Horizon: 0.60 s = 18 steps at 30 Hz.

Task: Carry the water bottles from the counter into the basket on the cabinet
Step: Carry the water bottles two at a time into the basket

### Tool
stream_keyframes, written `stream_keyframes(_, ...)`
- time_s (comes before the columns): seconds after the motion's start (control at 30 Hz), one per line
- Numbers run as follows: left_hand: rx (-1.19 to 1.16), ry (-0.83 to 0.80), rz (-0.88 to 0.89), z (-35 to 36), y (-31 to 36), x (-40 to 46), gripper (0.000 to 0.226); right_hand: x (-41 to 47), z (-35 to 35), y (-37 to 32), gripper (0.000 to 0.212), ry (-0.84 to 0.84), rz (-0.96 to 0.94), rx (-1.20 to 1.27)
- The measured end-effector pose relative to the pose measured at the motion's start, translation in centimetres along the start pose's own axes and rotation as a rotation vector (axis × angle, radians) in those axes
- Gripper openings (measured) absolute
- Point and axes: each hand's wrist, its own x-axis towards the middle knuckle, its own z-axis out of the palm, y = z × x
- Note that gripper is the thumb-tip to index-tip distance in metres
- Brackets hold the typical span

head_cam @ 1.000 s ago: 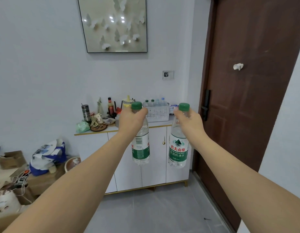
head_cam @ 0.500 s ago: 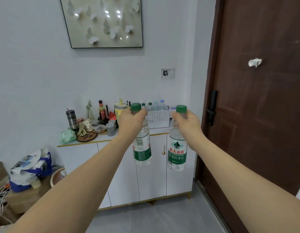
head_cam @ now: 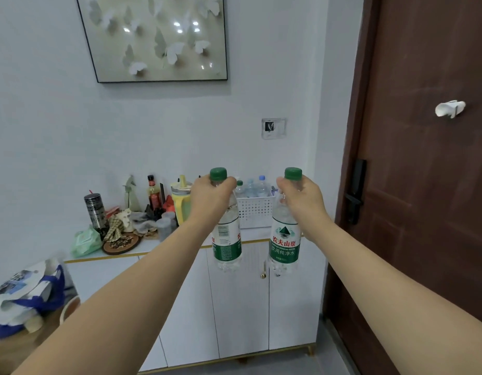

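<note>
Home entryway. Brown front door (head_cam: 423,185) with a black lock just right of the right hand (head_cam: 302,196); white cabinet (head_cam: 234,307) below both hands, household clutter left of the left hand (head_cam: 210,198), framed butterfly picture (head_cam: 158,36) above.

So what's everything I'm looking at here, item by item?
water bottles in hand: 2, clear with green caps and labels, held upright by their necks in front of the cabinet
basket: 1, white, perforated, on the cabinet's right end, bottles already inside
cabinet: 1, white with gold trim, against the wall
yellow jug: 1, on the cabinet top
steel tumbler: 1, on the left end of the cabinet top
sauce bottle: 1, dark with red label, behind the clutter
butterfly picture: 1, pale green, on the wall
door: 1, dark brown, right
left hand: shut on one bottle
right hand: shut on the other
</note>
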Motion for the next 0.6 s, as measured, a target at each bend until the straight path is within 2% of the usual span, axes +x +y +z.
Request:
stream_keyframes(0.17, -0.015, -0.029, -0.055, 2.5, -2.9, 4.8, 0.015, 4.9, 0.8, 3.1, 0.009, 0.005, -0.004, -0.019)
stream_keyframes(0.37, -0.022, -0.057, -0.030, 5.3, -5.8, 12.4, 0.015, 12.3, 2.5, 6.5, 0.016, 0.026, 0.005, -0.041)
stream_keyframes(0.6, -0.095, -0.065, -0.013, 8.1, -8.8, 22.2, 0.030, 22.1, 5.4, 8.6, 0.017, 0.059, -0.003, -0.025)
